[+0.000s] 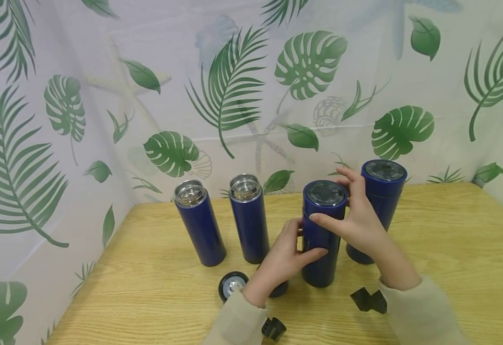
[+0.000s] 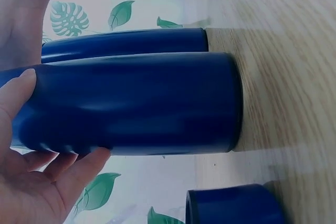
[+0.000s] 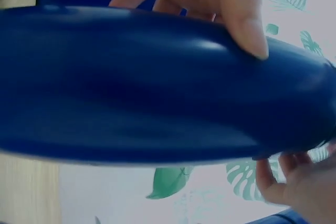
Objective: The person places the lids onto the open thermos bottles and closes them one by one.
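Observation:
A dark blue thermos (image 1: pixel 320 274) with its lid (image 1: pixel 325 192) on stands upright on the table between my hands. My left hand (image 1: pixel 282 258) grips its body around the middle, thumb across the front, as the thermos (image 2: pixel 147 103) in the left wrist view also shows. Higher up, my right hand (image 1: pixel 360 221) holds the same thermos near the lid seam, thumb in front and fingers at the far side. Its fingertips (image 3: pixel 266 182) touch the edge of the thermos (image 3: pixel 131 87) in the right wrist view.
To the right stands another lidded blue thermos (image 1: pixel 384 191). Two lidless ones, the left thermos (image 1: pixel 203 230) and the right thermos (image 1: pixel 249 225), show steel necks. An upturned lid (image 1: pixel 233 283) lies beside my left forearm, and a second lid (image 1: pixel 280 290) is partly hidden behind it.

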Demonstrator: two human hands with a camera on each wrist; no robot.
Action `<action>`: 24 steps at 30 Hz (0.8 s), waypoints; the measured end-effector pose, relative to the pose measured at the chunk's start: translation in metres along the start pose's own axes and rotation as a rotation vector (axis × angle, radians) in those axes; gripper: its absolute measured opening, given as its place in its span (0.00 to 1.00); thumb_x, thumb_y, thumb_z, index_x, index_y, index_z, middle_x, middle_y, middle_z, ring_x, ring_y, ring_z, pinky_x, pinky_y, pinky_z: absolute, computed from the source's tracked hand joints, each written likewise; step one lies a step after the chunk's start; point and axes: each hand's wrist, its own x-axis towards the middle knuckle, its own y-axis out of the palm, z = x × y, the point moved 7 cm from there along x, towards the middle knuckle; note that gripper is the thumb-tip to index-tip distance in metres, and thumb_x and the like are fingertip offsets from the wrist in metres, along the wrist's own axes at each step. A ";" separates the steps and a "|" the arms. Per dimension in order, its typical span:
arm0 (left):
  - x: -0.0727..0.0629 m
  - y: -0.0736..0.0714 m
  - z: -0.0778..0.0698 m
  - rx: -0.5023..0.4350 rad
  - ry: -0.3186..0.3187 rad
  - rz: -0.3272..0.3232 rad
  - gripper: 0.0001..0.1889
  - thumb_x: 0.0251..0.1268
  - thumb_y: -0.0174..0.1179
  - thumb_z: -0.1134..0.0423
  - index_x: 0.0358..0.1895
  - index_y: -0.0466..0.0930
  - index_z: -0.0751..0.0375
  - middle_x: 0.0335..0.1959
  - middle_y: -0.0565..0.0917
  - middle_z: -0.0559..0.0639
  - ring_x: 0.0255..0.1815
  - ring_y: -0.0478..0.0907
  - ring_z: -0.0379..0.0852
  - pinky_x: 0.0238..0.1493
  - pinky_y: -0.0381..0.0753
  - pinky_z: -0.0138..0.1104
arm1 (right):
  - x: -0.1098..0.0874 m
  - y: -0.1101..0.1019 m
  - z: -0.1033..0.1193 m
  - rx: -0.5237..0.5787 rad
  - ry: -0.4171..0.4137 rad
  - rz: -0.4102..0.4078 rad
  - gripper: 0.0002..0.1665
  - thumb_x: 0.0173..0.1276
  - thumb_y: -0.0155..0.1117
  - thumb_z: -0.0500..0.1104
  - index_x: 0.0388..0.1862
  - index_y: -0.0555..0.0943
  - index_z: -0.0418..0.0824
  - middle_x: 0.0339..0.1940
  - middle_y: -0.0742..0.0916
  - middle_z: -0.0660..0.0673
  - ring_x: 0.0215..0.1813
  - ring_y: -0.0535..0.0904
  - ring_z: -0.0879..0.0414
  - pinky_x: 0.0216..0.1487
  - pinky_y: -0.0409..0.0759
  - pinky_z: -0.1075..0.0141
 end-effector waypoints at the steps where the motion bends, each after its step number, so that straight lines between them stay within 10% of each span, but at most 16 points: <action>1: 0.000 0.000 0.000 -0.001 -0.005 0.002 0.31 0.56 0.58 0.49 0.61 0.58 0.55 0.54 0.64 0.47 0.55 0.65 0.43 0.47 0.71 0.32 | 0.000 0.000 0.000 0.042 -0.019 0.020 0.51 0.51 0.64 0.29 0.66 0.44 0.41 0.55 0.66 0.37 0.54 0.67 0.49 0.55 0.62 0.52; 8: 0.000 0.000 0.003 -0.041 -0.045 0.012 0.32 0.56 0.58 0.49 0.61 0.57 0.55 0.55 0.63 0.47 0.56 0.65 0.43 0.43 0.73 0.31 | 0.000 0.000 0.004 0.360 -0.117 0.105 0.49 0.51 0.54 0.21 0.67 0.42 0.39 0.53 0.72 0.46 0.50 0.73 0.60 0.49 0.70 0.73; 18: -0.001 -0.001 0.000 -0.001 -0.003 0.000 0.31 0.56 0.58 0.49 0.61 0.58 0.55 0.55 0.64 0.48 0.55 0.65 0.44 0.48 0.71 0.33 | 0.000 0.001 -0.001 0.002 0.054 -0.021 0.56 0.47 0.70 0.32 0.67 0.44 0.42 0.51 0.68 0.37 0.50 0.70 0.48 0.50 0.64 0.46; 24: -0.001 -0.001 0.000 -0.008 -0.014 -0.001 0.32 0.56 0.59 0.49 0.61 0.58 0.55 0.55 0.64 0.48 0.55 0.65 0.43 0.47 0.71 0.33 | 0.000 0.002 0.000 0.027 -0.004 0.005 0.53 0.50 0.67 0.31 0.67 0.43 0.43 0.55 0.65 0.35 0.53 0.67 0.47 0.54 0.63 0.52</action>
